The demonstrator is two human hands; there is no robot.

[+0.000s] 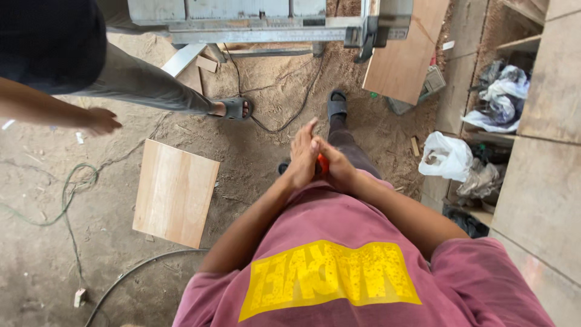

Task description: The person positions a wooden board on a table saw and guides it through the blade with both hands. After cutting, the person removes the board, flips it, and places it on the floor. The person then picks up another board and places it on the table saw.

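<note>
My two hands meet in front of my waist, above my maroon shirt with a yellow print. My right hand [338,168] is curled around a small orange object [322,163], most of which is hidden. My left hand [301,154] lies flat against it, fingers straight and pointing away from me. Below my hands I see my dark trouser leg and sandalled foot [336,104] on the sawdust floor.
Another person stands at upper left, with a hand [100,121] hanging and a sandalled foot [233,108]. A plywood board [175,192] lies on the floor. A table saw [272,27], a leaning board [402,51], cables [72,194], a white bag [448,156] and wooden shelves [544,151] surround me.
</note>
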